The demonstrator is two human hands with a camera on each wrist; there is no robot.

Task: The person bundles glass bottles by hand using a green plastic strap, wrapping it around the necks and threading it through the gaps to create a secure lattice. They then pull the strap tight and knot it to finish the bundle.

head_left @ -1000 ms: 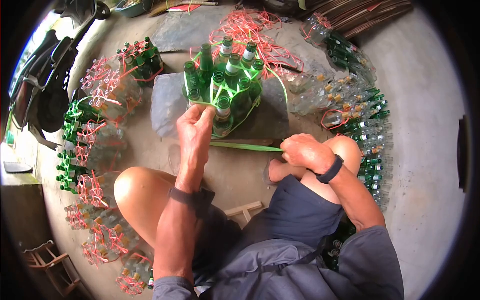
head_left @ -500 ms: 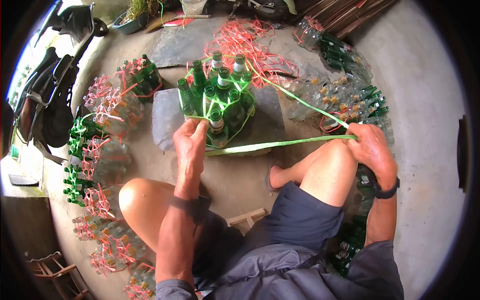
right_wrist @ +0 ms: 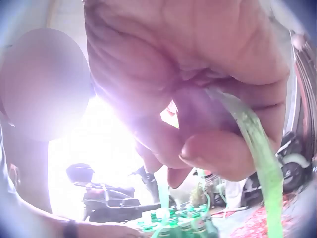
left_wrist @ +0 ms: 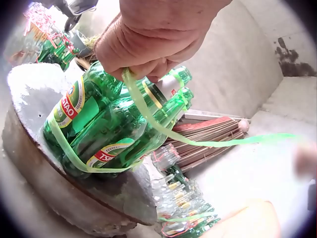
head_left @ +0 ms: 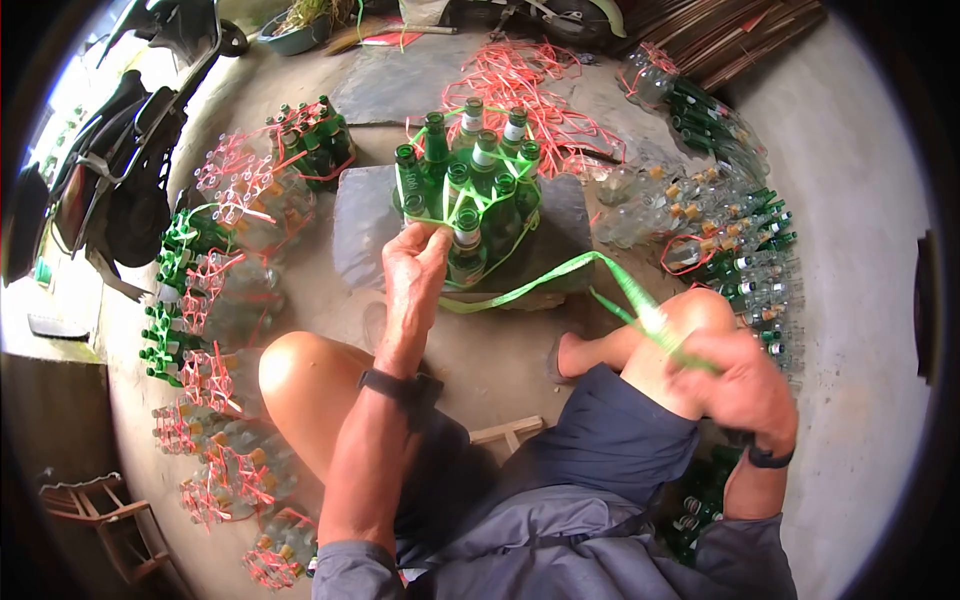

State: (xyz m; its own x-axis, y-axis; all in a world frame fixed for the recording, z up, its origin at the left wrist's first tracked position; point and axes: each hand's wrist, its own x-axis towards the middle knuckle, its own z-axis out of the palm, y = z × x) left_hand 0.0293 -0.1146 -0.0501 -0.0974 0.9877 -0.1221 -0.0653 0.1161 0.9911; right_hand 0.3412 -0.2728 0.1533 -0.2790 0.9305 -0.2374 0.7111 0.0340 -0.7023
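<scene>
A cluster of green glass bottles (head_left: 503, 203) stands upright on a grey slab (head_left: 362, 230), with a light green plastic strap (head_left: 638, 300) around it and threaded between the necks. My left hand (head_left: 412, 275) pinches the strap at the near bottle necks. In the left wrist view, the strap (left_wrist: 213, 144) trails away from under the curled fingers, and another band crosses the labels low down. Over by the right knee, my right hand (head_left: 738, 378), blurred, holds the strap's other stretch. Its fingers curl around the strap (right_wrist: 257, 141) in the right wrist view.
Tangled red strapping (head_left: 510, 85) lies behind the slab. Strapped bundles of bottles (head_left: 235, 180) line the left side, and more bottles (head_left: 700, 215) lie along the right wall. A motorbike (head_left: 130, 150) stands at upper left; a wooden stool (head_left: 110, 515) sits at lower left.
My right hand swung out to the right, stretching the strap, then dropped lower beside the knee. The strap now bends loosely. My left hand stays at the bottle necks.
</scene>
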